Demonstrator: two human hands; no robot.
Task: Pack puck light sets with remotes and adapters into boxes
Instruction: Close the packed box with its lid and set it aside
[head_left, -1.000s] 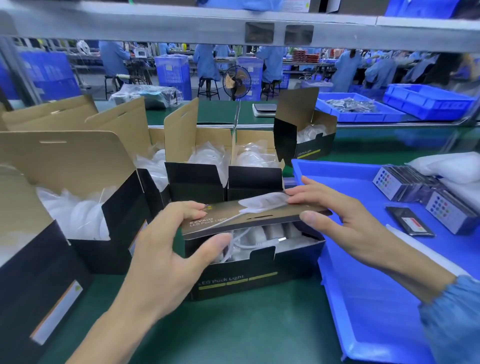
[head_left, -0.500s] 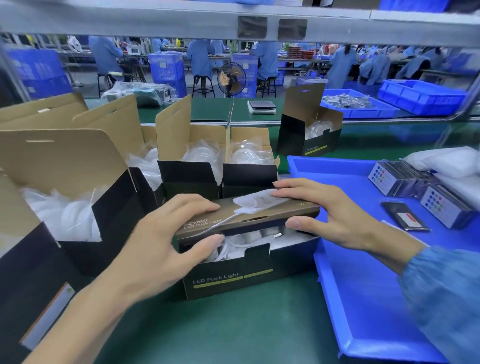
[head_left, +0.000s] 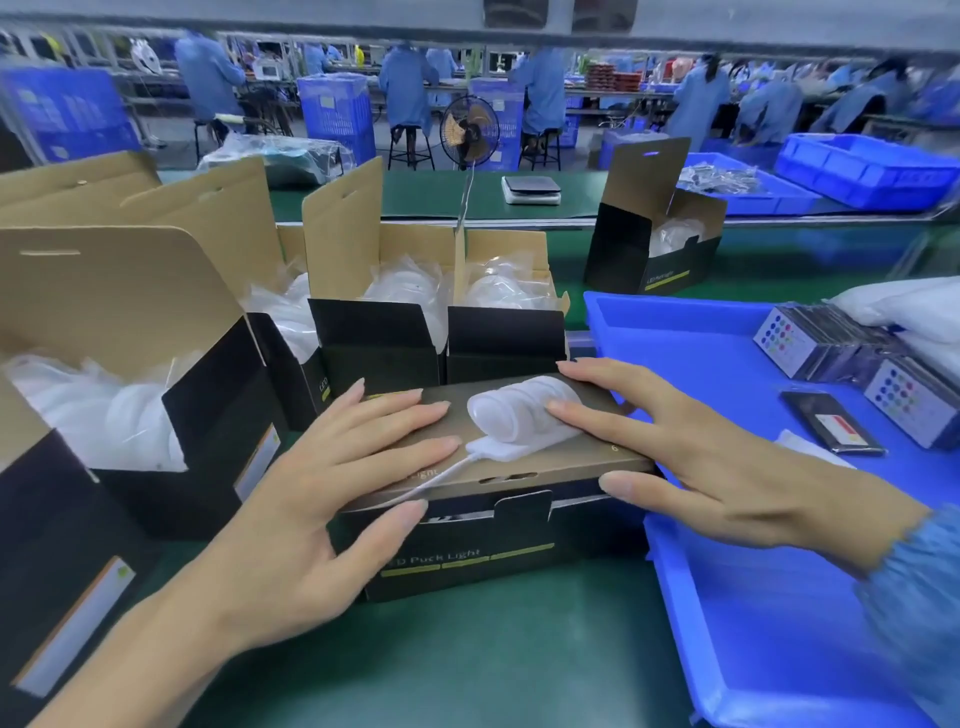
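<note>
Both hands lay flat, fingers straight and spread, on the lid (head_left: 498, 441) of the black box (head_left: 467, 551) at the centre of the green surface (head_left: 467, 665). The left hand (head_left: 311, 499) pressed the lid's near-left part with its thumb over the front edge; the right hand (head_left: 691, 457) pressed the right end, one finger lying across the picture of a white light printed on the lid. Neither hand gripped anything — the flat palms appeared meant to hold the lid level while its front flap was seated. The tuck tab (head_left: 522, 512) on the front wall stood outside the lid and a thin gap showed beneath it, so closure was judged not yet complete. Open boxes (head_left: 379, 338) with white bagged contents stood close behind and to the left, crowding the rear edge; their raised lids limited room on that side. A blue tray (head_left: 727, 597) touched or nearly touched the box's right end, holding stacked remotes (head_left: 810, 343) and one loose dark remote (head_left: 831, 426). Another open box (head_left: 654, 249) stood well apart behind.
</note>
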